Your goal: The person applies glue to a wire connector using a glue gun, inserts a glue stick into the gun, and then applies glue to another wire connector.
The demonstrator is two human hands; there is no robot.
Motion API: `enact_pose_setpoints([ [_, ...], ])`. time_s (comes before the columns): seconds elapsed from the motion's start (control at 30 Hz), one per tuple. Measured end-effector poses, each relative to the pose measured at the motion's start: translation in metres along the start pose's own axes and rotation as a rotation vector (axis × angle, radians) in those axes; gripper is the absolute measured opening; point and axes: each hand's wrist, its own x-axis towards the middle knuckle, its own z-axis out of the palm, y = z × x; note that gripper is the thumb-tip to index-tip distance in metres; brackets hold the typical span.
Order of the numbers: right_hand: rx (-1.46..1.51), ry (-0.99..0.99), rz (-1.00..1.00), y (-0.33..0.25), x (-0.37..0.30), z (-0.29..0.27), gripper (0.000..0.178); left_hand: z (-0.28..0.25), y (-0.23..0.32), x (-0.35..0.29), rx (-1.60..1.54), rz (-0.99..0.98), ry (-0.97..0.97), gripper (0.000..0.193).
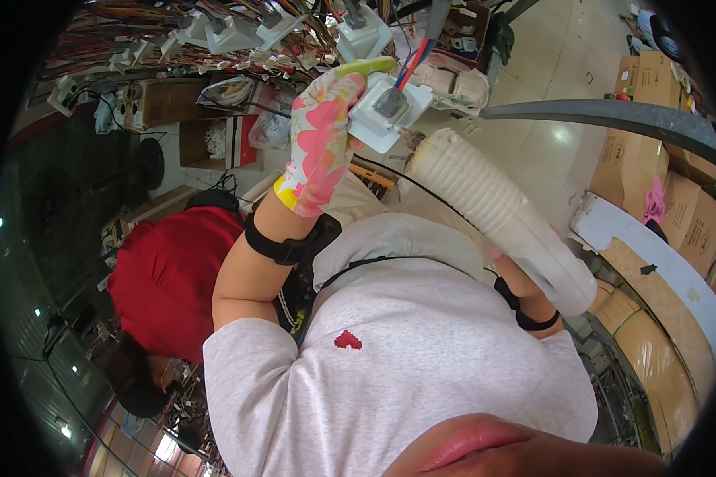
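Note:
My left hand [326,135], in a white glove with pink and yellow flowers, is closed on a square white plastic housing [378,115]. A dark grey block sits in the housing's middle, and red, blue and dark wires [414,63] rise from it. A long power tool with a white ribbed wrapping [485,191] points its metal tip at the housing's lower right edge; whether they touch I cannot tell. Most of my right hand [496,253] is hidden behind the tool's body, which it appears to grip from beneath.
Several similar white housings [231,33] hang among bundled wires along the top. At left a person in red [179,278] bends down. Cardboard boxes [640,151] are stacked at right, near a curved dark grey bar [612,115]. An open box [207,143] stands beyond my left arm.

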Motion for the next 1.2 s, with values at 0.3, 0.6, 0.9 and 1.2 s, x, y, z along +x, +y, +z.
enact_pose_setpoints([
  [0.3, 0.227, -0.201, 0.056, -0.005, 0.025, -0.008, 0.04, 0.007, 0.001, -0.001, -0.039, -0.025, 0.106, 0.03],
  [0.6, 0.196, -0.166, 0.079, 0.0, 0.017, -0.007, 0.041, 0.011, 0.005, -0.002, -0.07, 0.001, 0.088, 0.028],
  [0.9, 0.08, -0.089, -0.066, 0.001, 0.021, -0.002, 0.037, 0.004, 0.003, -0.005, -0.049, 0.024, 0.06, 0.036],
  [1.2, 0.27, -0.036, 0.015, 0.0, 0.028, 0.002, 0.022, -0.006, 0.0, -0.004, -0.032, 0.008, -0.058, 0.037],
])
